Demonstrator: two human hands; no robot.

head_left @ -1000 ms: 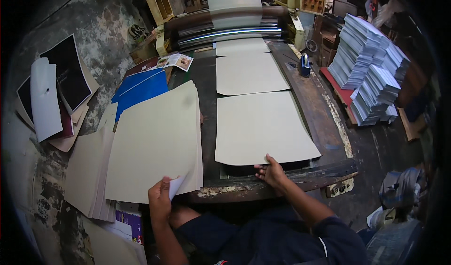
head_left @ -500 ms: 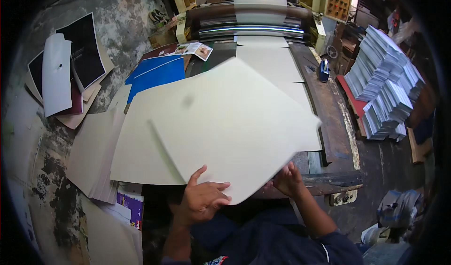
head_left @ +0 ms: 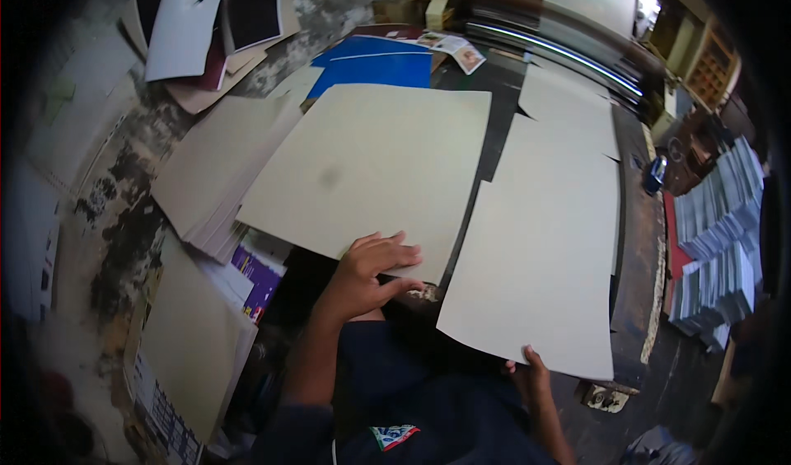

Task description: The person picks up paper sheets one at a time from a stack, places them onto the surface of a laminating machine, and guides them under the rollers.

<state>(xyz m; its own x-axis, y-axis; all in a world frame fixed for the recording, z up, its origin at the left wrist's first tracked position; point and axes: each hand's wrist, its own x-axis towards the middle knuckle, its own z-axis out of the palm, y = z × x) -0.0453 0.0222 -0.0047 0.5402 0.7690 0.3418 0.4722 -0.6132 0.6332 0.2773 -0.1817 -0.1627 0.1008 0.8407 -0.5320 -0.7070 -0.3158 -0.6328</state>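
Observation:
A large cream paper sheet lies along the right part of the dark machine table, its near edge jutting toward me. My right hand pinches that near edge, thumb on top and fingers partly hidden underneath. To the left lies another cream sheet with a grey smudge on it. Over its near edge hovers or rests my left hand, fingers spread and thumb apart, holding nothing; contact cannot be made out. Beyond the right-hand sheet, more cream paper runs up to the rollers.
Blue sheets and a printed leaflet lie at the back. A fanned paper stack stands at left, with another stack nearer me. Piled white paper bundles and a small blue tool are at right.
The tilted sheet held between both hands has come down on the right-hand row of paper. My left hand has let go of it; the right still grips its edge. The view has swung left.

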